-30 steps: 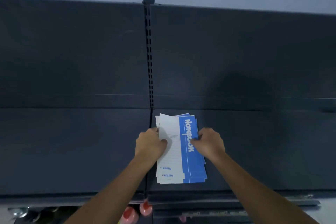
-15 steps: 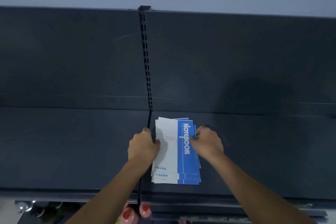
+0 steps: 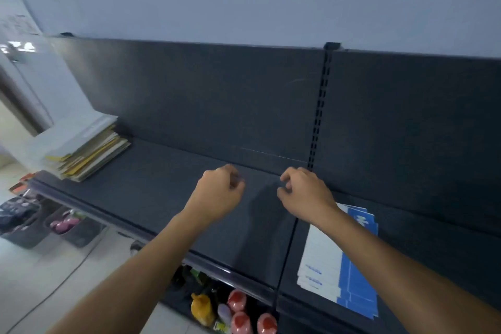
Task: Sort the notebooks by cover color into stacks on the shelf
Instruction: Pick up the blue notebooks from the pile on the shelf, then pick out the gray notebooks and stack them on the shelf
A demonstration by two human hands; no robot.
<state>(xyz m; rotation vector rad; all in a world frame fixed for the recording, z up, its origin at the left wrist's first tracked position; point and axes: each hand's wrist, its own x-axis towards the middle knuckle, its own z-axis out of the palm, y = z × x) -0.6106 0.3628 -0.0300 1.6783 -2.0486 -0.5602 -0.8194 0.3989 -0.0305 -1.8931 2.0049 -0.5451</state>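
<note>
Both hands are up over the shelf (image 3: 168, 192) right now and neither one has anything in it. My left hand (image 3: 219, 192) is hovering with the fingers loosely curled in, and my right hand (image 3: 306, 192) is just beside it, fingers bent the same way, near the bottom of the slotted upright (image 3: 320, 106). The blue notebooks (image 3: 330, 260) are lying flat in a stack on the right section of the shelf, partly under my right forearm, with the covers slightly fanned at the near edge. Way off at the left end there's the other stack (image 3: 89, 149), yellow and pale covers piled up kinda messy. Red-capped bottles (image 3: 238, 304) sit on the lower level.
</note>
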